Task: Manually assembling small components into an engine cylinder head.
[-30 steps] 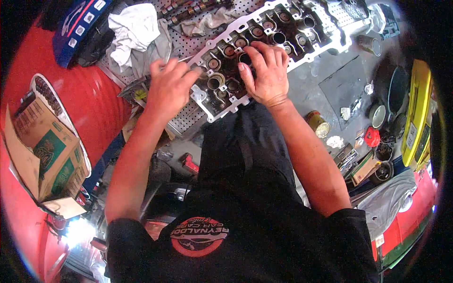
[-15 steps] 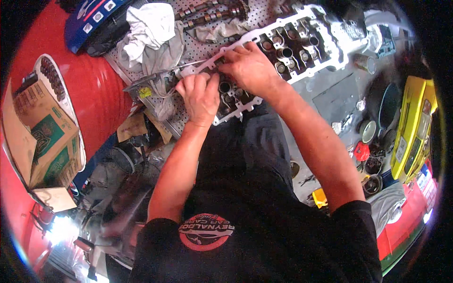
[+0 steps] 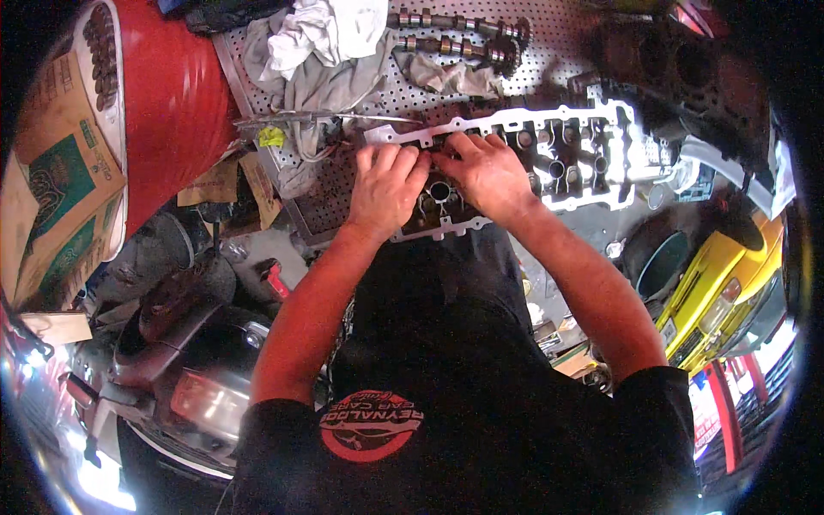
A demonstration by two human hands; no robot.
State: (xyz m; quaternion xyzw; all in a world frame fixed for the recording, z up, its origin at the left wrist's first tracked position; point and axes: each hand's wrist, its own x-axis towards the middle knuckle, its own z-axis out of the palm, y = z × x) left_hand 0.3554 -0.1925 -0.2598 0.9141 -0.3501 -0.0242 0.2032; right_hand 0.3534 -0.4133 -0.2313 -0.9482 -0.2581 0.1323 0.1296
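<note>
closer together than a second ago, our left hand [image 3: 384, 193] and our right hand [image 3: 487, 176] now meet over the left part of the cylinder head [image 3: 558, 154], our left one shifted in from beside its end. we hold the fingers of both hands bent and close together, pointing down; their tips are hidden, so we cannot tell whether we pinch anything. the cylinder head lies lengthwise along the near edge of the perforated metal surface [image 3: 566, 51], its left end toward the near left corner. by the left edge we see a white cloth [image 3: 322, 34] on top of a grey cloth [image 3: 330, 83]; a thin metal strip [image 3: 309, 118] crosses the grey one, with a small yellow piece [image 3: 271, 136] just beside it. beyond the cylinder head, well in from the left edge, we have two camshafts [image 3: 455, 47] and, just on their near side, a crumpled beige rag [image 3: 446, 75]
</note>
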